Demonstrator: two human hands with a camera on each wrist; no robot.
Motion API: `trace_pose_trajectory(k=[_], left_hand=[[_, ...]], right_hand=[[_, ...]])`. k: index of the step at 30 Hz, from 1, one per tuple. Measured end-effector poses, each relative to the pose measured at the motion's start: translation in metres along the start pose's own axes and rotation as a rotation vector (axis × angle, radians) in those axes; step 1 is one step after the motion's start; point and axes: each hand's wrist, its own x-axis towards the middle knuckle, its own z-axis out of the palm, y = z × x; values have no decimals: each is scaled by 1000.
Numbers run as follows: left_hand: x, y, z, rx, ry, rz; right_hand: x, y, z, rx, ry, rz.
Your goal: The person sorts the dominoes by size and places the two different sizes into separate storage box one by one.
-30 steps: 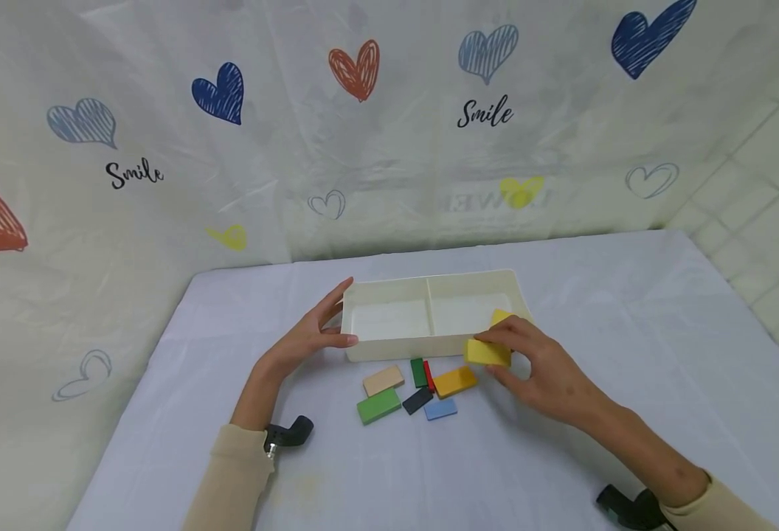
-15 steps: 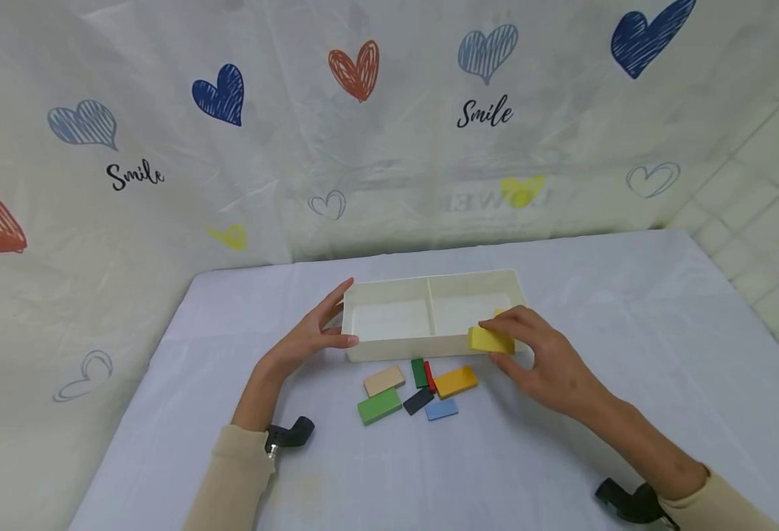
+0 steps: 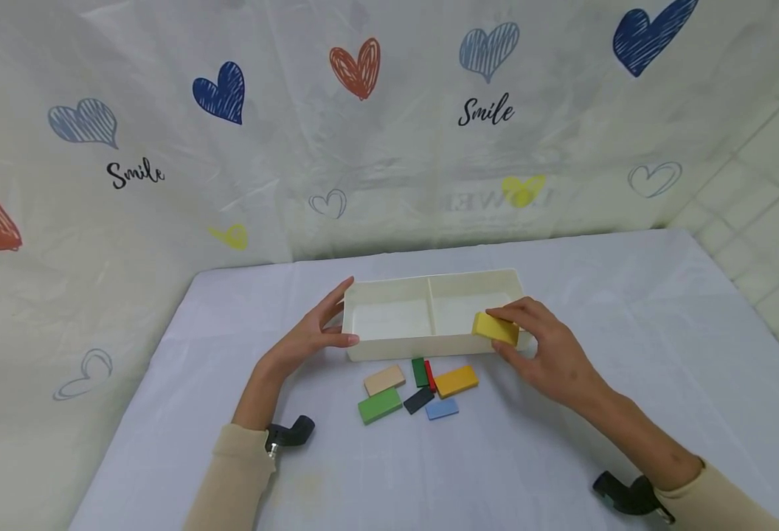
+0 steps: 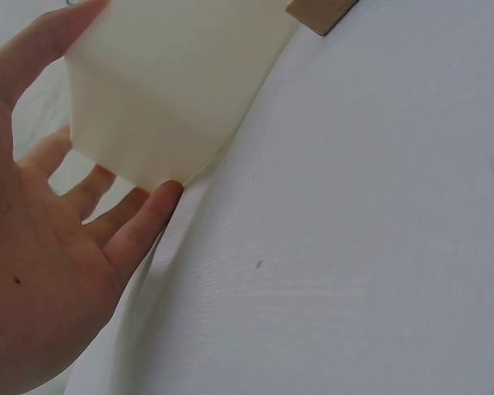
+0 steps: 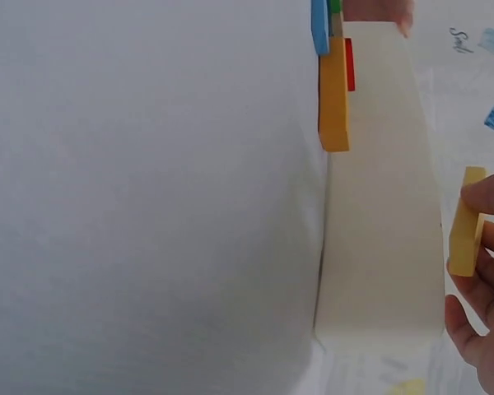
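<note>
A cream tray with two compartments (image 3: 389, 349) stands on the white-covered table. My left hand (image 3: 313, 332) grips its left end, thumb at the front corner and fingers spread along the end wall; in the left wrist view the fingertips touch the tray's wall (image 4: 165, 90). My right hand (image 3: 552, 354) pinches a yellow block (image 3: 494, 328) between thumb and fingers. This block is held tilted over the front rim of the right compartment. In the right wrist view the yellow block (image 5: 465, 226) is beyond the tray's front wall (image 5: 383, 206). My right hand hides that compartment's front right corner.
In front of the tray lie several blocks: beige (image 3: 384, 380), light green (image 3: 379, 405), dark green (image 3: 419, 372), red (image 3: 429, 376), black (image 3: 418, 400), orange (image 3: 456, 381) and light blue (image 3: 441, 408). Behind the table hangs a sheet printed with hearts (image 3: 355, 68).
My right hand has lifted the yellow block slightly up and away, from before the tray's front wall to its rim. Another bit of yellow behind the hand is now hidden. The left hand stays put.
</note>
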Motion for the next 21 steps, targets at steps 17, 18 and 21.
trace_pose_trajectory(k=[17, 18, 21], left_hand=[[-2, -3, -1, -6, 3, -10], [-2, -2, -1, -5, 3, -5], [-1, -1, 0, -5, 4, -5]], right_hand=[[5, 4, 3, -14, -4, 39], [5, 4, 3, -16, -2, 40], [6, 4, 2, -24, 5, 44]])
